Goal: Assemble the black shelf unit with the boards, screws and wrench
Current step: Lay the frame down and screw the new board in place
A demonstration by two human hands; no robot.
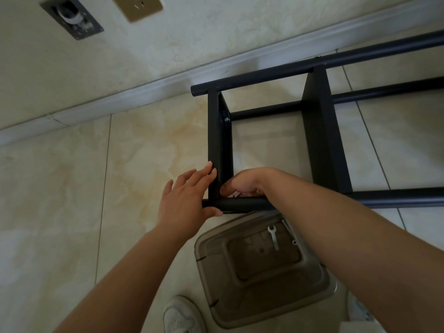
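— Beige floor tiles (60, 188) run up to a pale skirting board (120, 97) and a cream wall. What lies nearest?

— A white shoe (180, 316) at the bottom edge, and just beside it a brown translucent plastic tub (252, 284) sitting on the tiles. A small silver wrench (274, 236) lies in the tub near its far edge, with a small silver washer or nut (294, 242) close beside it.

— And the hands?

— Both are at the near left corner of the black shelf unit (288, 109), which lies on its side on the floor. The left hand (187, 200) is spread, fingers straight, fingertips against the outer face of the end board (217, 140), thumb under the near tube (242, 204). The right hand (242, 183) is curled inside that corner, above the tube; whether it pinches a screw I cannot tell, since the fingers hide it.

— Further on?

— A second board (322, 131) crosses the frame to the right. A silver screw head (226, 119) shows on the end board's inner face, where a middle tube meets it. The far tube (312, 66) runs along by the skirting. On the wall sit a beige socket plate (139, 6) and a dark metal fitting (72, 16).
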